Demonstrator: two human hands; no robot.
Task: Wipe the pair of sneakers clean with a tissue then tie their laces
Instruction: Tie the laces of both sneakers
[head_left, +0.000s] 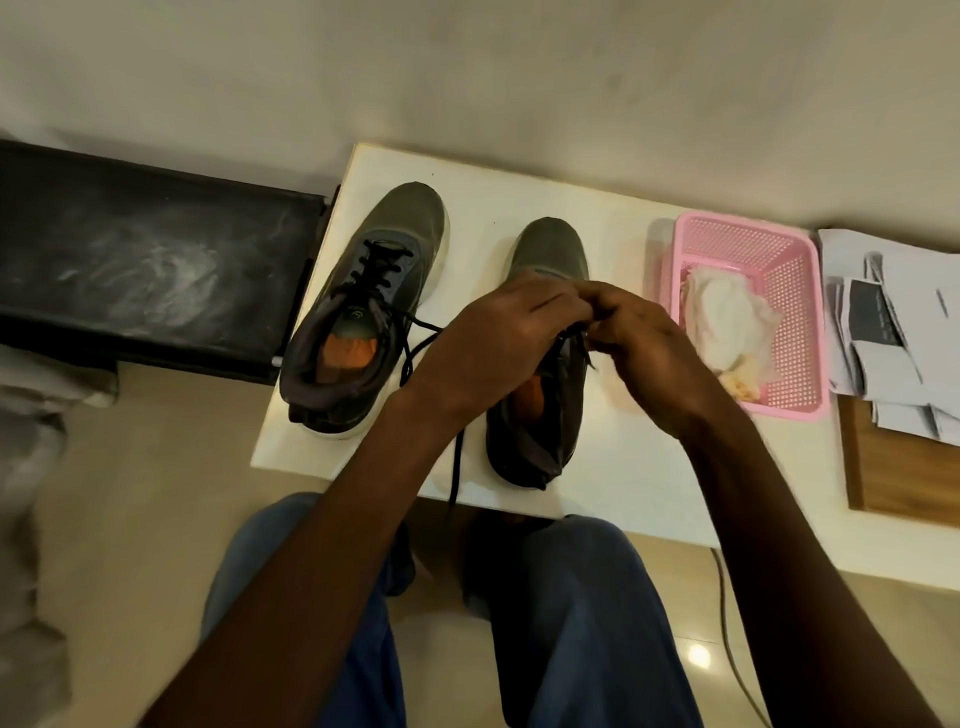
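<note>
perforated plastic basket (789, 249) (pink), glossy floor (696, 652)

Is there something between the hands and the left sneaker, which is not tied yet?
Nothing visible blocks it. Both hands, left hand and right hand, grip the laces of the right sneaker. The left sneaker stands beside it on the white table, its loose lace trailing between them.

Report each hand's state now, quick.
Left hand: fingers curled, pinching the laces of the right-side sneaker.
Right hand: fingers curled, pinching the same laces.
</note>
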